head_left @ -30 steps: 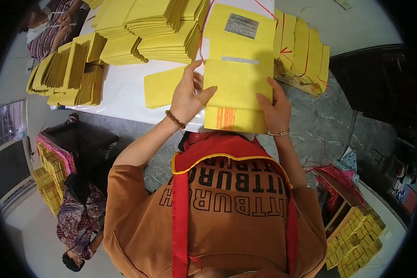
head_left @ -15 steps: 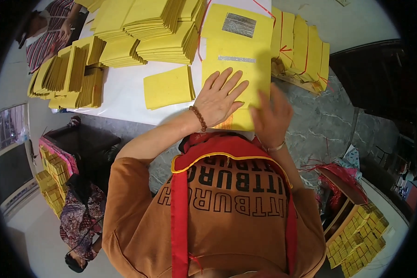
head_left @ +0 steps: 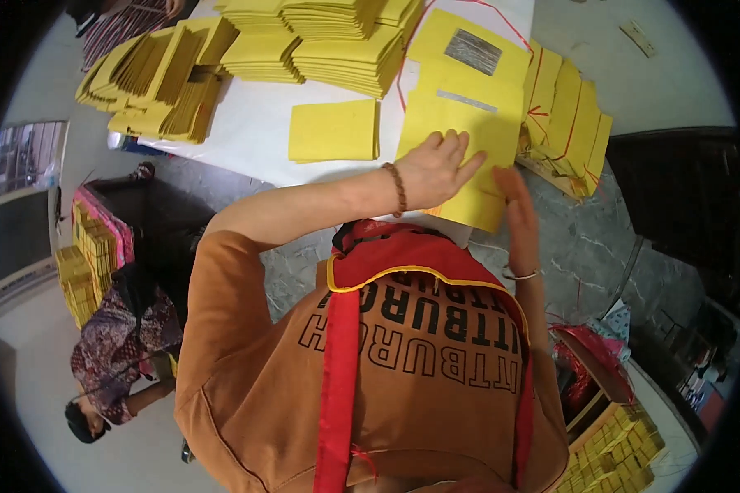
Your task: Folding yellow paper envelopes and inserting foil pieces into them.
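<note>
Yellow paper sheets (head_left: 436, 117) lie at the table's near right edge, with a silver rectangle (head_left: 474, 52) and a thin silver strip on them. My left hand (head_left: 438, 171), a brown bead bracelet at its wrist, rests palm down on the lower part of the paper, fingers apart. Along the right edge of the paper is my right hand (head_left: 519, 212), fingers stretched out and slightly blurred; whether it touches the edge is hard to tell. A small folded yellow stack (head_left: 333, 130) lies to the left, apart from both hands.
Piles of folded yellow paper (head_left: 345, 57) fill the table's far side, with more (head_left: 152, 82) at its left end. Red-tied bundles (head_left: 567, 115) stand right of the table. A person in a patterned top (head_left: 127, 333) is at lower left; another is at upper left.
My view has shifted, so the table sits higher and farther right. My left hand's fingers have drawn in somewhat. My right hand has moved from over the paper to its right edge.
</note>
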`<move>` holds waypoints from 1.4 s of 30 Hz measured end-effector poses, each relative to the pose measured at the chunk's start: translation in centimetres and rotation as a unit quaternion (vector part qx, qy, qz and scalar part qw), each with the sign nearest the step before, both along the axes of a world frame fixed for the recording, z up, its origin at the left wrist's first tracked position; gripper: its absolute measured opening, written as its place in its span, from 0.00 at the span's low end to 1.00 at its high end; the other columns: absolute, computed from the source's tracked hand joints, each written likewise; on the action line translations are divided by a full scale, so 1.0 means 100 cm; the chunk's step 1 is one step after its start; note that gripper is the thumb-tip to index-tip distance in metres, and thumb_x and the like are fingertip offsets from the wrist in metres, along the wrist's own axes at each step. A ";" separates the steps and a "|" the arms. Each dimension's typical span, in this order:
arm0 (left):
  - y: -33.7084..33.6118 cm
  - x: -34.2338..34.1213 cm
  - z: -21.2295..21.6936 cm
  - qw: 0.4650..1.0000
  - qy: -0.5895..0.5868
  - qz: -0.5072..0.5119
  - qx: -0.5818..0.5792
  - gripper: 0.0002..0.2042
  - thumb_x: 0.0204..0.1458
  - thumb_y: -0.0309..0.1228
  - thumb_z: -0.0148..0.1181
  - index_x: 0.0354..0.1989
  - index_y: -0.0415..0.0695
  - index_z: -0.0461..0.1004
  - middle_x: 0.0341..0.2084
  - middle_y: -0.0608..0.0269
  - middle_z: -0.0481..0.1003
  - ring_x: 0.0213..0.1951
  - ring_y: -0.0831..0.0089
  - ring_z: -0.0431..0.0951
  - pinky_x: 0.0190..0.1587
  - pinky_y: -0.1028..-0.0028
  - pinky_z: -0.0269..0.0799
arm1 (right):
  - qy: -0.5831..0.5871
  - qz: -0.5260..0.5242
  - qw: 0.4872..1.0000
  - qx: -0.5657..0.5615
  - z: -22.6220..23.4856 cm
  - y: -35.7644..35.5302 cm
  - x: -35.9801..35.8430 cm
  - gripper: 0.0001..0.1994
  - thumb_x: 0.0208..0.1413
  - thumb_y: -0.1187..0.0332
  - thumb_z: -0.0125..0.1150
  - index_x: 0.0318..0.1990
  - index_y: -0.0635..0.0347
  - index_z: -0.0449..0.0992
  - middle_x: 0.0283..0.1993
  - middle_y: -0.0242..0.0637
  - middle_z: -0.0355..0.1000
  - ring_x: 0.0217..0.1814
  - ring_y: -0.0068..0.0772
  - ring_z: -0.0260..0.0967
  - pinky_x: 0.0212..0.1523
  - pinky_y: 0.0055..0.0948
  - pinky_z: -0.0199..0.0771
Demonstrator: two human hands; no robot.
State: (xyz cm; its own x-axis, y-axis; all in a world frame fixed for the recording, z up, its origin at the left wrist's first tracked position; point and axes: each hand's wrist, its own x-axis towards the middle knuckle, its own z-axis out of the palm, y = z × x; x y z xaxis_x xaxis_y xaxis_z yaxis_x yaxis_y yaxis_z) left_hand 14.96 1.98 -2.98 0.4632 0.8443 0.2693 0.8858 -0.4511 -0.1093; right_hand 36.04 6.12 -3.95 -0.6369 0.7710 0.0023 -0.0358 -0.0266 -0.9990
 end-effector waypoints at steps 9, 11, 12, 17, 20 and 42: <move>-0.027 -0.065 0.023 0.963 -0.237 0.027 0.123 0.21 0.43 0.24 0.51 0.50 0.36 0.68 0.44 0.50 0.71 0.46 0.59 0.72 0.48 0.65 0.68 | -0.040 -0.116 0.989 0.087 0.004 0.010 -0.010 0.27 0.64 0.55 0.35 0.63 0.65 0.52 0.64 0.45 0.55 0.67 0.38 0.51 0.64 0.36 0.50; -0.053 -0.108 0.019 0.968 -0.198 0.084 0.126 0.24 0.42 0.22 0.50 0.52 0.36 0.66 0.47 0.51 0.70 0.48 0.58 0.71 0.49 0.65 0.66 | -0.055 -0.106 0.988 0.097 0.000 0.006 -0.020 0.25 0.63 0.58 0.37 0.62 0.66 0.54 0.63 0.45 0.57 0.66 0.37 0.52 0.64 0.35 0.51; -0.064 -0.131 0.004 0.974 -0.152 0.118 0.120 0.24 0.43 0.23 0.50 0.53 0.38 0.66 0.48 0.52 0.70 0.48 0.59 0.70 0.50 0.65 0.66 | -0.068 -0.093 0.987 0.112 -0.003 0.005 -0.025 0.23 0.62 0.61 0.39 0.61 0.66 0.57 0.62 0.45 0.58 0.65 0.37 0.54 0.63 0.34 0.52; -0.092 -0.188 -0.080 0.978 -0.080 0.190 0.042 0.23 0.45 0.25 0.49 0.54 0.43 0.65 0.50 0.56 0.68 0.51 0.61 0.67 0.52 0.64 0.64 | -0.119 -0.054 0.978 0.161 -0.009 -0.001 -0.049 0.18 0.58 0.71 0.45 0.55 0.66 0.66 0.59 0.44 0.63 0.62 0.36 0.59 0.60 0.31 0.55; -0.100 -0.196 -0.116 0.977 -0.045 0.208 -0.007 0.25 0.44 0.25 0.49 0.56 0.43 0.62 0.53 0.55 0.65 0.54 0.60 0.65 0.54 0.62 0.62 | -0.131 -0.052 0.974 0.179 -0.014 0.000 -0.057 0.17 0.57 0.71 0.48 0.53 0.65 0.69 0.56 0.46 0.65 0.60 0.38 0.61 0.59 0.32 0.57; -0.073 -0.117 0.002 0.955 -0.279 0.028 -0.093 0.21 0.44 0.32 0.57 0.50 0.43 0.69 0.47 0.56 0.69 0.49 0.59 0.65 0.51 0.60 0.59 | -0.207 0.042 0.888 0.408 -0.027 0.018 -0.084 0.11 0.46 0.67 0.62 0.39 0.51 0.76 0.53 0.28 0.68 0.61 0.36 0.60 0.55 0.36 0.57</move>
State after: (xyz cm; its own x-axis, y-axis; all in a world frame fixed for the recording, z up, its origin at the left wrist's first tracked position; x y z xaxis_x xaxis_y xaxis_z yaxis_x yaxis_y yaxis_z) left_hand 3.25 -5.32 -2.79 0.2440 0.9213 0.3029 0.8065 -0.3662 0.4642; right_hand 27.63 7.92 -6.62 -0.7687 0.5695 0.2911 0.3067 0.7276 -0.6136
